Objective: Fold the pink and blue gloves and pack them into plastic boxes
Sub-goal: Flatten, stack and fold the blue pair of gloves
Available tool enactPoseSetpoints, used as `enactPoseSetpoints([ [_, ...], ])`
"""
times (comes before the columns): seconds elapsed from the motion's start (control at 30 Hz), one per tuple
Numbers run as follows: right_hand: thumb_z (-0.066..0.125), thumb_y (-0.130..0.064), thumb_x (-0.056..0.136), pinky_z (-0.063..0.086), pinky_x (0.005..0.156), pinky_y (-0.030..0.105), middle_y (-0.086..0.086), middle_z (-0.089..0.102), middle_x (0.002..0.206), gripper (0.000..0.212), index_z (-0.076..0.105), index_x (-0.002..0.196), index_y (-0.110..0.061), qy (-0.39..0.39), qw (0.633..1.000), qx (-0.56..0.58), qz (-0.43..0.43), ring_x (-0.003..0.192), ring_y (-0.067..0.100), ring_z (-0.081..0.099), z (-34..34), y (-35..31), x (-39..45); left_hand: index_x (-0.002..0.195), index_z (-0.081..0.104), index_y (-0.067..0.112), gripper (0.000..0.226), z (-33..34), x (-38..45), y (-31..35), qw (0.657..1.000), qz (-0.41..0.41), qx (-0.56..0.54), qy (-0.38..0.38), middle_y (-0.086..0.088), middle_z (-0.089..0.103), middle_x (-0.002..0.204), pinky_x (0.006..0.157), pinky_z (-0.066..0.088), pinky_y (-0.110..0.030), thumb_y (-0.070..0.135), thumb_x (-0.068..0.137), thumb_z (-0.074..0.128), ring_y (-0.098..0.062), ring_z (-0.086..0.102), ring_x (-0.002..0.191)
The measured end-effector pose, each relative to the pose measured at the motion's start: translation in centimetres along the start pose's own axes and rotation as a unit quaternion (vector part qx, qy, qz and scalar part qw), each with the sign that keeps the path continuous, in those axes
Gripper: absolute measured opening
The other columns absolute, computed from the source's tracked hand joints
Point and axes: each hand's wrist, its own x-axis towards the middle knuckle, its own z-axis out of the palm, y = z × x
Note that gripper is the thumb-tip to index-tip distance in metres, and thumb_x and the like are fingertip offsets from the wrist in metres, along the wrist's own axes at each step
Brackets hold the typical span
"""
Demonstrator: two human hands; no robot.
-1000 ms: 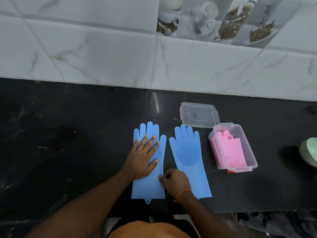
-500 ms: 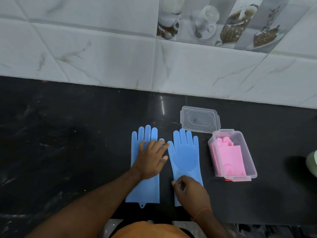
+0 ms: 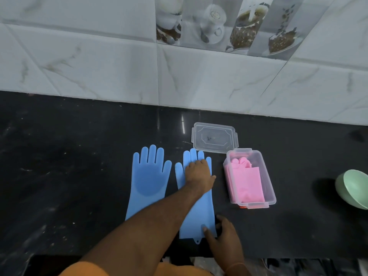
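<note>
blue gloves [image 3: 149, 182], clear lid [image 3: 214, 138] unmarked

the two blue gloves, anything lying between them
Nothing: the head view shows a bare strip of black counter between the left blue glove and the right blue glove.

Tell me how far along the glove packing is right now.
Done: the pink gloves lie folded in the clear box, lid still off. In hand: the left hand presses the right blue glove and the right hand holds its cuff. Left: fold both, including the left blue glove, and pack them.
</note>
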Motion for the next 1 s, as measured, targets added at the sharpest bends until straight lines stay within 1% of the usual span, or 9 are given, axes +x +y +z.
enactPoseSetpoints([
  [0.13,0.082,-0.047,0.083,0.061,0.075,0.034,-0.008,0.073,0.081,0.027,0.066,0.102,-0.037,-0.012,0.993,0.116,0.017,0.076,0.002,0.070,0.7,-0.7,-0.5,0.120,0.063,0.009,0.037,-0.2,-0.2,0.3,1.000,-0.005,-0.020,0.004,-0.011,0.070,0.119,0.093,0.055,-0.040,0.038,0.097,0.062,-0.030,0.068,0.109],
  [0.23,0.081,-0.043,0.086,0.062,0.071,0.034,-0.008,0.074,0.073,0.014,0.070,0.089,-0.036,0.000,0.987,0.163,-0.003,0.068,0.003,0.072,1.5,-0.9,-1.0,0.100,0.066,0.012,0.026,-0.9,-0.7,-0.8,0.995,-0.003,-0.099,0.013,-0.006,0.070,0.095,0.078,0.062,-0.039,0.036,0.095,0.057,-0.027,0.071,0.088],
  [0.33,0.079,-0.025,0.091,0.058,0.063,0.026,-0.009,0.073,0.070,0.017,0.068,0.081,-0.034,0.006,0.979,0.195,-0.061,0.064,0.005,0.071,1.9,-2.6,-2.0,0.074,0.054,0.014,0.029,-2.9,-2.0,-4.0,0.985,-0.012,-0.164,0.048,0.001,0.059,0.067,0.063,0.060,-0.036,0.037,0.092,0.056,-0.019,0.063,0.064],
  [0.4,0.077,-0.014,0.090,0.056,0.060,0.026,-0.007,0.070,0.067,0.024,0.065,0.078,-0.031,0.008,0.971,0.214,-0.102,0.062,0.007,0.068,2.3,-3.1,-1.7,0.070,0.050,0.012,0.031,-3.8,-1.8,-6.0,0.974,-0.020,-0.216,0.064,0.003,0.054,0.064,0.060,0.049,-0.036,0.034,0.091,0.059,-0.017,0.054,0.060],
  [0.6,0.075,-0.006,0.081,0.047,0.056,0.027,-0.008,0.056,0.068,0.027,0.059,0.070,-0.024,0.013,0.946,0.190,-0.261,0.060,0.010,0.058,2.8,-6.6,-1.7,0.067,0.060,0.023,0.024,-5.7,-2.9,-12.9,0.949,-0.055,-0.299,0.078,0.005,0.060,0.076,0.069,0.052,-0.037,0.038,0.086,0.060,-0.013,0.059,0.069],
  [0.7,0.075,-0.007,0.081,0.050,0.058,0.035,-0.007,0.057,0.075,0.021,0.060,0.073,-0.020,-0.003,0.930,0.164,-0.330,0.065,0.014,0.060,3.7,-8.8,-1.9,0.082,0.076,0.021,0.018,-6.8,-3.6,-16.8,0.958,-0.084,-0.262,0.079,0.010,0.058,0.106,0.101,0.048,-0.036,0.032,0.091,0.066,-0.014,0.053,0.100],
  [0.8,0.076,-0.011,0.078,0.050,0.061,0.034,-0.011,0.055,0.078,0.023,0.057,0.075,-0.023,-0.008,0.920,0.120,-0.373,0.071,0.010,0.058,4.9,-10.5,-2.2,0.081,0.076,0.028,0.015,-7.4,-4.7,-20.0,0.948,-0.161,-0.273,0.027,0.009,0.046,0.124,0.114,0.039,-0.039,0.035,0.089,0.065,-0.018,0.046,0.116],
  [0.9,0.077,-0.017,0.076,0.050,0.065,0.032,-0.013,0.056,0.081,0.022,0.057,0.076,-0.027,-0.008,0.919,0.076,-0.387,0.075,0.008,0.056,6.3,-12.1,-2.3,0.058,0.068,0.038,0.018,-6.7,-5.1,-22.7,0.930,-0.208,-0.302,0.021,-0.005,0.062,0.108,0.096,0.056,-0.045,0.049,0.068,0.058,-0.025,0.064,0.087],
  [1.0,0.075,-0.026,0.078,0.047,0.068,0.022,-0.016,0.056,0.086,0.016,0.059,0.080,-0.028,-0.017,0.919,0.025,-0.393,0.080,0.004,0.054,7.2,-13.1,-2.4,0.055,0.064,0.023,0.022,-6.5,-5.6,-23.7,0.915,-0.216,-0.337,0.048,-0.005,0.059,0.080,0.067,0.052,-0.037,0.039,0.070,0.063,-0.019,0.054,0.060],
])
